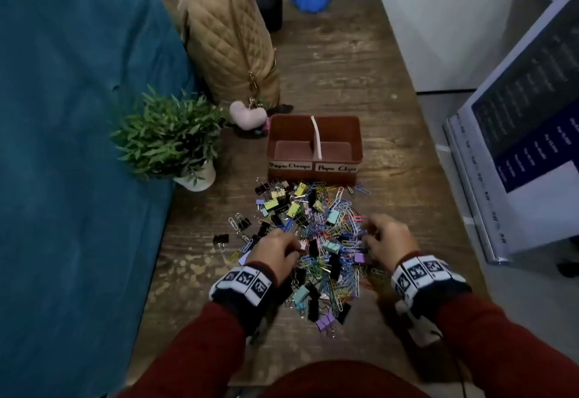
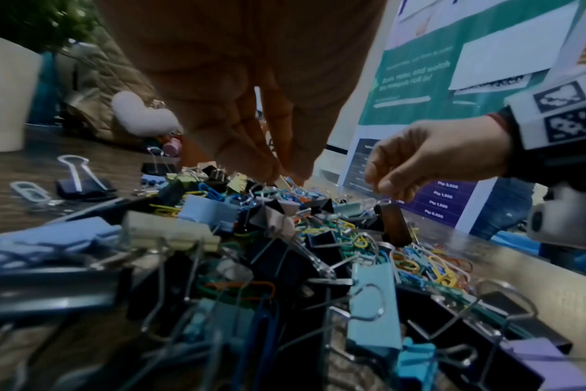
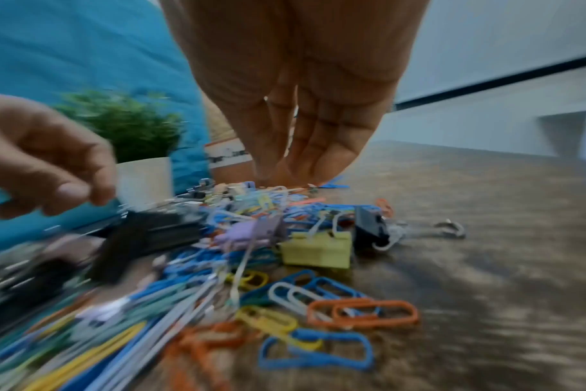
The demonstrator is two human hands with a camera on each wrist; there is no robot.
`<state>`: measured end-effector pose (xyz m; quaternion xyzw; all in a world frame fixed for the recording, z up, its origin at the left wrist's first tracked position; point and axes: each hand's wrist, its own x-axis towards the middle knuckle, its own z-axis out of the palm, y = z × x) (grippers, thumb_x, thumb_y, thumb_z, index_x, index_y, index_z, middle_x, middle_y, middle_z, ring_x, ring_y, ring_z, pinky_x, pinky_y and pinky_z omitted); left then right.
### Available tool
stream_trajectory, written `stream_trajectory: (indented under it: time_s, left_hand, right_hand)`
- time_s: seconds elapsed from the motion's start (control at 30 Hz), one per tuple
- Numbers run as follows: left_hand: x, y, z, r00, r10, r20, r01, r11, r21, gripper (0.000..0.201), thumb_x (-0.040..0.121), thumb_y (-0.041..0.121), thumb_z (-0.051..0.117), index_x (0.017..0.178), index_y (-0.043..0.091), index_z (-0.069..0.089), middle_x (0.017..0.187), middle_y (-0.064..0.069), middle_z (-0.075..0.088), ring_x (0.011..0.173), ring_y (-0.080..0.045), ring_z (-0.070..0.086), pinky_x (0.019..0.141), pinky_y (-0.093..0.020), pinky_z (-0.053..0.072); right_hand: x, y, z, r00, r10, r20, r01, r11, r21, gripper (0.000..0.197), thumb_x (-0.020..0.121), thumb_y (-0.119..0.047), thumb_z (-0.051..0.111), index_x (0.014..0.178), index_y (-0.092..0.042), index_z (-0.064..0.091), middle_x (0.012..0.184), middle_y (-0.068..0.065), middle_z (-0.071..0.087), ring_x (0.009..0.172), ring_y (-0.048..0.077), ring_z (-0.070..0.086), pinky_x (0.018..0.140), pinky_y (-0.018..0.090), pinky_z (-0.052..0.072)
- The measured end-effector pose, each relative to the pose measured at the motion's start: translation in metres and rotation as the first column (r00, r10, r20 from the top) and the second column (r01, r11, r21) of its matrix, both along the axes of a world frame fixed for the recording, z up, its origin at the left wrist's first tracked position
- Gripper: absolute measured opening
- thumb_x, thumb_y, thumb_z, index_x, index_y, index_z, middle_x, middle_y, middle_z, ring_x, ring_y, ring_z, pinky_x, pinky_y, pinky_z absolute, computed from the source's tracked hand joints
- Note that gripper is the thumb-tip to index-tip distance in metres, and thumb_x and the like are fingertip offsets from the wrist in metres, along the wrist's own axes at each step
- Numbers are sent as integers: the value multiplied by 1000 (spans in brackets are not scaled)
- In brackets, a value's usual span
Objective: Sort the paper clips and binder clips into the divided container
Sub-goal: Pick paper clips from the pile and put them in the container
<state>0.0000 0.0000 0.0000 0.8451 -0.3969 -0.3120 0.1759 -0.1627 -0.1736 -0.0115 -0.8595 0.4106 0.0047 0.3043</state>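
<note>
Both hands over mixed clip pile (image 1: 313, 241), in front of divided container (image 1: 315, 164). Left hand (image 1: 277, 252) fingers pinch into pile; held item unclear. Right hand (image 1: 391, 241) curled, pinching a black binder clip (image 2: 393, 224).

Rust-brown container (image 1: 314, 175), white labels; multicoloured clip pile (image 1: 310, 225); teal cloth (image 1: 78, 115); tan quilted bag (image 1: 230, 37).

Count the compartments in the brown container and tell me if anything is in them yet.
2. The brown container has a left compartment above the "Paper Clamps" label and a right compartment above "Paper Clips", split by a white divider. Both look empty; near corners are hidden.
</note>
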Motion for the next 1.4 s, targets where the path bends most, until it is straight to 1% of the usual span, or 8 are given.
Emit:
stream_trajectory:
  time_s: [0.13,0.33,0.47,0.73,1.03,1.13,1.27,1.4]
  left_hand:
    - [0,-23,-5,994,-86,74,86,996,0,10,91,26,56,101,25,59,103,10,51,97,-11,55,89,-29,51]
    - [2,-58,-13,960,-210,185,181,970,161,49,83,43,63,127,30,46,130,2,42,121,-19,39,96,-40,45]
    - [14,-56,-16,952,-208,225,168,968,185,34,86,44,59,115,25,56,120,1,48,115,-20,43,92,-40,47]
    - [32,-41,-11,953,-126,274,77,980,183,16,89,27,56,101,22,65,104,2,52,106,-20,50,85,-40,53]
    - [9,-84,-18,982,-149,117,151,989,-5,30,91,16,56,119,26,59,116,1,56,102,-20,58,93,-36,50]
    - [9,-95,-24,966,-200,161,204,979,-6,35,92,19,55,126,29,54,118,1,51,101,-20,57,84,-33,53]
    - [9,-111,-29,875,-410,258,410,910,57,49,89,11,57,134,30,48,134,-3,42,111,-24,53,85,-37,53]
    - [14,-126,-24,830,-511,222,485,859,162,46,87,10,60,128,29,52,135,-2,40,102,-26,60,81,-36,53]
  right_hand:
    - [9,-21,-4,990,-134,-42,134,991,-20,30,78,-11,70,105,-20,61,109,4,64,98,23,60,87,31,47]
    - [32,-29,-17,955,124,-270,-113,992,54,83,67,-39,80,137,-29,35,135,8,41,125,28,39,103,41,38]
    - [43,-25,-18,934,198,-298,-195,980,42,83,69,-34,79,139,-28,35,140,8,34,128,29,34,106,42,37]
    - [49,-22,-17,926,257,-277,-275,961,-26,50,77,8,59,120,-18,57,124,12,50,109,32,56,91,38,48]
    - [30,-40,-10,993,13,-114,9,981,192,28,72,-6,77,98,-14,69,86,-1,61,81,13,54,68,16,36]
    - [24,-44,-4,989,-134,-69,149,930,336,25,71,-4,77,89,-19,67,74,-4,63,62,12,58,51,13,43]
    - [22,-51,5,968,-252,13,211,837,504,25,73,5,73,74,-18,62,72,3,63,62,20,60,58,29,55]
    - [20,-56,12,919,-392,46,258,686,680,27,76,12,65,71,-13,59,65,9,61,45,14,56,44,22,49]
